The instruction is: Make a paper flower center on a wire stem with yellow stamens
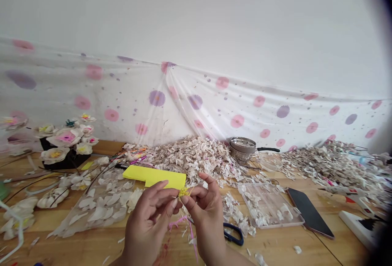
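A small yellow fringed flower centre point(183, 192) is pinched between the fingertips of both hands, above the middle front of the table. My left hand point(151, 221) grips it from the left between thumb and fingers. From the right, my right hand point(206, 213) has thumb and index finger closed on it, the other fingers raised. Directly behind lies a folded yellow paper sheet point(156, 176). Under the hands are pink strips point(179, 222). Dark-handled scissors point(234, 234) lie beside my right wrist, their blades partly hidden.
Heaps of pale petals point(190, 158) line the back. Paper flowers point(65, 137) stand at left, near loose petals on a clear sheet point(94, 209). Metal bowls point(242, 149), a plastic tray point(272, 207), a phone point(309, 212) and a glue gun point(349, 194) are toward the right.
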The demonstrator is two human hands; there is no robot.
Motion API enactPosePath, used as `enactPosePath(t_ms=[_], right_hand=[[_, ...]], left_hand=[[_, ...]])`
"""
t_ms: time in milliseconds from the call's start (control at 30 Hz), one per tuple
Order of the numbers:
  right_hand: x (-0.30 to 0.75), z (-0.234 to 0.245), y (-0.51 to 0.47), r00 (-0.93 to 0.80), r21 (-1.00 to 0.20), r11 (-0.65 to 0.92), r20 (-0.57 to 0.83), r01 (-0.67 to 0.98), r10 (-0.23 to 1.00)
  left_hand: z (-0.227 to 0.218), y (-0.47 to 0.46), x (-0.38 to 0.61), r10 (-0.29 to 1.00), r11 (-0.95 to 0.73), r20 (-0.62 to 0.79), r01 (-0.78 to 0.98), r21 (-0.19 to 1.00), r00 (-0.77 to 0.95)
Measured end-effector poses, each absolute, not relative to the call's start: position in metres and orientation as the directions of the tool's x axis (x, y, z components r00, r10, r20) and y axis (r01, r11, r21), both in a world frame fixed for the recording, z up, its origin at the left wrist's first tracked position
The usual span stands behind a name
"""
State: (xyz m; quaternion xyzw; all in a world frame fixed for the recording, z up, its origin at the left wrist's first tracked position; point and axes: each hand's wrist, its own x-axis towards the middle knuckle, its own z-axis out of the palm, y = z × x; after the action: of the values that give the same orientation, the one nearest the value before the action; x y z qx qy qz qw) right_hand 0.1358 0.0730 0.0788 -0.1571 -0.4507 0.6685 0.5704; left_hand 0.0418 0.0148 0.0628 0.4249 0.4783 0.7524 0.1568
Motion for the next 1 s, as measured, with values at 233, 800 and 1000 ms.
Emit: enactPosePath(t_ms=[233,800,1000], right_hand=[[0.139,0.087,0.071,-0.35,-0.739,-0.016,0.3,-0.674,0.888],[0.14,0.089,0.067,-0.349,-0.752,-0.023,0.279,-0.659,0.895],[0.14,0.087,0.069,-0.353,-0.762,-0.015,0.283,-0.647,0.892]], left_hand=[[0.077,0.014,0.043,0.764,-0.427,0.261,-0.159,0.89,-0.59],[0.084,0.016,0.044,0.784,-0.391,0.219,-0.188,0.901,-0.581],[0.083,0.016,0.044,0.803,-0.377,0.181,-0.249,0.892,-0.567]])
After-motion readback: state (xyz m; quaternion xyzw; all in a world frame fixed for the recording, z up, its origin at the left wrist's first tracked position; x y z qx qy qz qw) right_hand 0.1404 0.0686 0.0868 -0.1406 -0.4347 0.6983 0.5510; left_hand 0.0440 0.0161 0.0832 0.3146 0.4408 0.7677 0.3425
